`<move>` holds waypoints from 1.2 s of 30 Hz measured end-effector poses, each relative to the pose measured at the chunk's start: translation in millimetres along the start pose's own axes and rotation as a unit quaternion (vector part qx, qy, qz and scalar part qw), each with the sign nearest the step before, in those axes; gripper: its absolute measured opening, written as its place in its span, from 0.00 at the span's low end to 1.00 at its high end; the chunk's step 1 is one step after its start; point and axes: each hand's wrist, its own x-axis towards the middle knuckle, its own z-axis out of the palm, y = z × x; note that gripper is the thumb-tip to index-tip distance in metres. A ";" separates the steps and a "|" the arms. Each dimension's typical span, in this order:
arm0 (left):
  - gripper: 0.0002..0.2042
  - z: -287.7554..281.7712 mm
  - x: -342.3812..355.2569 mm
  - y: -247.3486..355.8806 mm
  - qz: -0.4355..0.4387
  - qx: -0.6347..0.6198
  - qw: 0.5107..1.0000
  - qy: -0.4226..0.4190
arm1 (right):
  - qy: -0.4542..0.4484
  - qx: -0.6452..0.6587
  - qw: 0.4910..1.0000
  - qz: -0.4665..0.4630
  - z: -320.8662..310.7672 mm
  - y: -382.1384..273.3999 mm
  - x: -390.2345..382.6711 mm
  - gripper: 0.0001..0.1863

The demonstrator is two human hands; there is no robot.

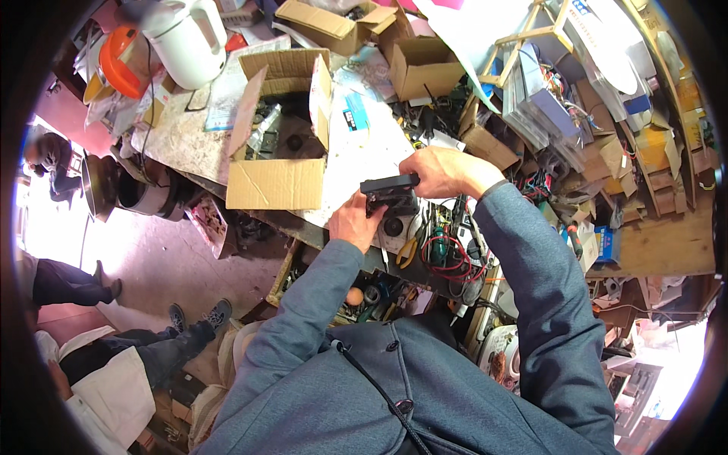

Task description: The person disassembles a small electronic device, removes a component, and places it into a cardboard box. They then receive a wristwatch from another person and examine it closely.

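Observation:
Over the front edge of the cluttered workbench, my left hand (352, 223) grips a black boxy device (393, 200) from its left side, the thumb lying across its lower part. My right hand (442, 171) is closed at the right end of the flat black top piece (387, 183) of that device. What kind of device it is, I cannot make out. Just below it is a round black part (393, 227). Orange-handled pliers (408, 251) and a coil of red wire (453, 262) lie to the right of it.
An open cardboard box (274, 184) with black parts inside stands left of my hands. Smaller cartons (427, 67) and a white kettle-like appliance (184, 42) are behind. Tools and wires crowd the right side. An open drawer (282, 267) sits below the bench edge. People are at the left.

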 end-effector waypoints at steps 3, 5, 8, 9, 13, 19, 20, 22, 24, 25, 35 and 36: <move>0.21 -3.7 -1.1 1.7 0.004 0.000 1.000 -0.021 | -0.014 -0.001 1.000 -0.003 -2.3 -0.4 1.0 0.17; 0.21 -3.4 0.1 1.8 0.007 0.005 1.000 -0.019 | -0.022 0.000 1.000 0.000 -5.2 -3.0 1.5 0.17; 0.20 1.5 -0.2 -1.0 0.010 0.008 1.000 0.014 | -0.025 0.001 1.000 0.006 -6.4 -4.9 1.7 0.17; 0.20 1.8 0.0 -0.9 0.007 0.007 1.000 0.011 | -0.022 0.000 1.000 0.007 -4.5 -3.2 2.4 0.17; 0.20 0.0 -0.7 0.6 -0.004 0.007 1.000 0.005 | -0.012 0.006 1.000 0.003 -2.5 -2.1 1.4 0.16; 0.21 -0.7 -0.3 1.4 -0.003 0.000 1.000 0.006 | 0.015 -0.005 1.000 0.001 0.3 -3.0 -0.5 0.15; 0.21 -0.7 -0.1 1.5 -0.002 0.001 1.000 0.005 | 0.018 -0.004 1.000 0.000 1.8 -1.3 -0.1 0.14; 0.21 -2.4 0.0 3.3 -0.010 -0.004 1.000 -0.002 | 0.024 -0.002 1.000 -0.001 5.9 3.5 1.0 0.14; 0.21 -4.3 -0.2 4.3 -0.015 -0.005 1.000 -0.006 | 0.024 0.000 1.000 -0.001 6.0 3.1 1.7 0.14; 0.21 -4.7 -0.3 4.2 -0.015 -0.003 1.000 -0.007 | 0.024 0.002 1.000 -0.001 6.0 2.7 1.9 0.14; 0.37 -4.9 -0.4 0.5 0.011 0.011 0.999 -0.033 | 0.002 -0.003 1.000 -0.001 1.4 2.0 2.8 0.15; 0.38 -5.1 -0.4 0.3 0.012 0.013 0.999 -0.029 | 0.002 -0.003 1.000 0.001 1.3 1.3 2.7 0.15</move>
